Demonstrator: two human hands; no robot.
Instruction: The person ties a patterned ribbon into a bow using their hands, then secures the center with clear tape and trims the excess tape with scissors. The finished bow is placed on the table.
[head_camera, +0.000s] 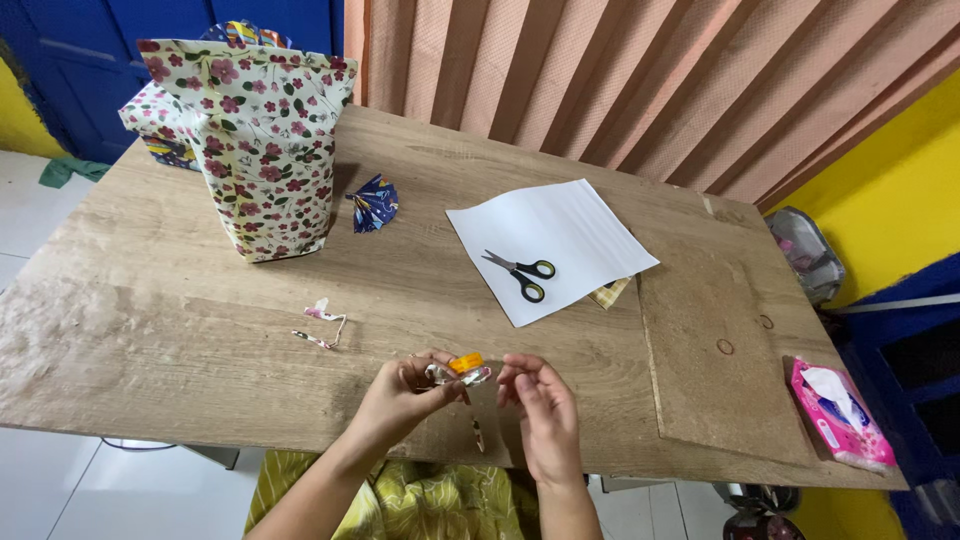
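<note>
Left hand (405, 392) pinches my small orange-capped tape roll (460, 370). Right hand (540, 400), fingers loosely curled and holding nothing, sits just beside the roll at three o'clock. Both hands are equally near.

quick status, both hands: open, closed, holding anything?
Left hand: closed on a small orange tape roll.
Right hand: fingers curled beside the roll; whether it pinches anything cannot be told.
</note>
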